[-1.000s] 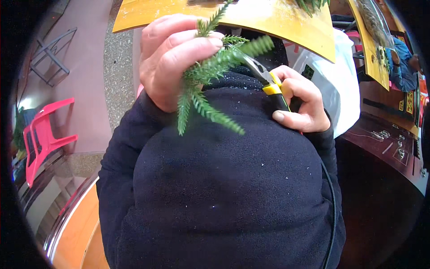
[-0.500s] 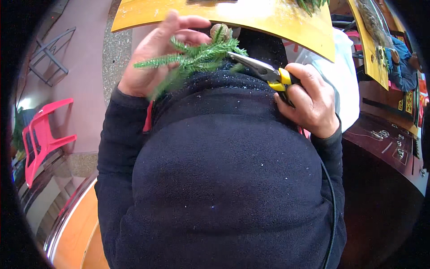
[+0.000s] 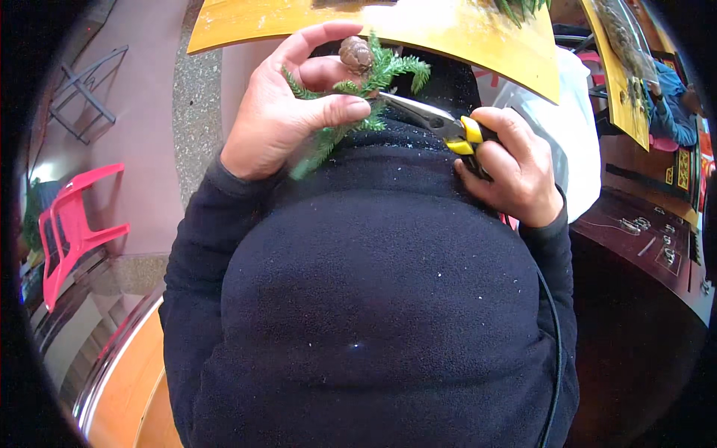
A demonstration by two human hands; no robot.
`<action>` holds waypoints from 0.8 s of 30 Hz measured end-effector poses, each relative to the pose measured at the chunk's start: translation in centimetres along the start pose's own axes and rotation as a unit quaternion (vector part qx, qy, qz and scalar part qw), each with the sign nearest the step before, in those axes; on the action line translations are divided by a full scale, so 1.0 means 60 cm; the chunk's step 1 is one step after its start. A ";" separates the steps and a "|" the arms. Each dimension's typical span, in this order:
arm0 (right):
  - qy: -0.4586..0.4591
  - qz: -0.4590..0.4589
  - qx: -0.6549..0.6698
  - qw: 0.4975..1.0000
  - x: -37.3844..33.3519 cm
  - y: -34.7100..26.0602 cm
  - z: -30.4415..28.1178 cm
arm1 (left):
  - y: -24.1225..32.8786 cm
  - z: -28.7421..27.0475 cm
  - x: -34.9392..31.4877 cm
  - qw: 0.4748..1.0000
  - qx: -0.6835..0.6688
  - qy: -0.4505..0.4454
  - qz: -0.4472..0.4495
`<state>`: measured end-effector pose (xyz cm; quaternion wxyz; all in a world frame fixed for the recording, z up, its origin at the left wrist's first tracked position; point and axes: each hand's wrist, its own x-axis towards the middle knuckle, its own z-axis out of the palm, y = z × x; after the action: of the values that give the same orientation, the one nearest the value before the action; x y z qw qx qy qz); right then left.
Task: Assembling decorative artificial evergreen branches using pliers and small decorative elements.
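Note:
My right hand [image 3: 515, 168] is wrapped round a pair of long-nose pliers [image 3: 447, 125] with yellow and black handles. The tips of the pliers meet the middle of a green fir sprig [image 3: 385, 71], whose needled twigs fan out several ways. A small brown pine cone [image 3: 356, 54] sits at the top of the sprig. From the left, my left hand [image 3: 287, 104] holds the sprig, its thumb laid across the twigs and its fingers curved behind, beside the cone. The exact spot gripped by the pliers is too small to make out.
A yellow tabletop [image 3: 261, 28] edges in just beyond my hands, with more greenery [image 3: 519, 9] on it. White plastic bag [image 3: 575, 127] hangs right of my right hand. A pink chair [image 3: 75, 228] stands at left. Another person in blue [image 3: 672, 112] sits at far right.
My left thumb has come down over the sprig, and the hand has shifted slightly right. The sprig has turned, bringing the cone into clearer view. The pliers stay nearly in place.

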<state>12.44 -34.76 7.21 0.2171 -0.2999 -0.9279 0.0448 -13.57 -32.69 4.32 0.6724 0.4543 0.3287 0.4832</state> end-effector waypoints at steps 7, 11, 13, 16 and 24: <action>-0.011 0.040 0.094 0.995 -0.005 0.009 0.008 | -0.019 0.010 -0.001 0.972 0.170 0.082 0.142; -0.026 0.072 0.169 0.983 -0.011 0.014 0.010 | -0.020 0.016 -0.002 0.949 0.232 0.116 0.181; -0.033 0.078 0.231 0.969 -0.011 0.018 0.012 | -0.019 0.019 -0.005 0.941 0.248 0.127 0.190; -0.045 0.094 0.300 0.948 -0.015 0.023 0.014 | -0.017 0.027 -0.013 0.900 0.326 0.172 0.232; -0.051 0.120 0.381 0.915 -0.020 0.027 0.020 | -0.009 0.017 -0.017 0.895 0.356 0.118 0.241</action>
<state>13.65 -34.09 5.33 0.2604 -0.3008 -0.8072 0.4360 -12.83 -34.00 4.20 0.2848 0.6682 0.4357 0.5315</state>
